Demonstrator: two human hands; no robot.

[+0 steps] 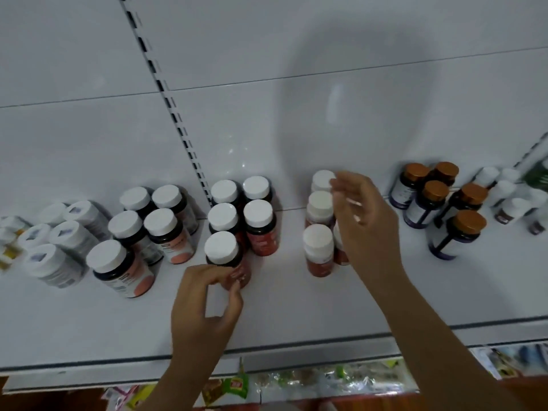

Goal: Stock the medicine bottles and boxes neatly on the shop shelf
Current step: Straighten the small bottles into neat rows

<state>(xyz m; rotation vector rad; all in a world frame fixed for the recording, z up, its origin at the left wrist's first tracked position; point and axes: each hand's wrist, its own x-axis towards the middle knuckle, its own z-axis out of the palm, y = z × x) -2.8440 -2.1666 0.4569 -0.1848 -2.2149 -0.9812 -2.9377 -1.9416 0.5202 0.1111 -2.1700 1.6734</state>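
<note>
we look down on a white shop shelf [296,304] that carries several groups of upright medicine bottles. we take the front red-label bottle [224,256] as the landmark; it stands at the front of a cluster of five white-capped bottles [241,212] set in two rows running back toward the shelf wall.

our left hand [204,304] is just in front of the landmark bottle. its fingers are curled, and the fingertips [235,277] pinch the lower label of that bottle. the bottle stands on the shelf surface.

to the right of the landmark, across a bare strip of shelf, stands a second group of white-capped red-label bottles [318,229], lined front to back. our right hand [360,221] is over the right side of this group, fingers loosely bent and slightly spread. it hides part of a bottle [339,247] beneath it; we cannot tell whether it grips that bottle or only hovers above it.

further right of the landmark stand dark bottles with copper-coloured caps [444,203], and beyond them small white bottles [504,191] near the frame edge.

to the left of the landmark stand dark bottles with pink labels and white caps [139,229], then a group of all-white bottles [56,238].

below the shelf edge, in front of the landmark, packaged goods [296,378] lie on a lower level; their details are blurred.
</note>
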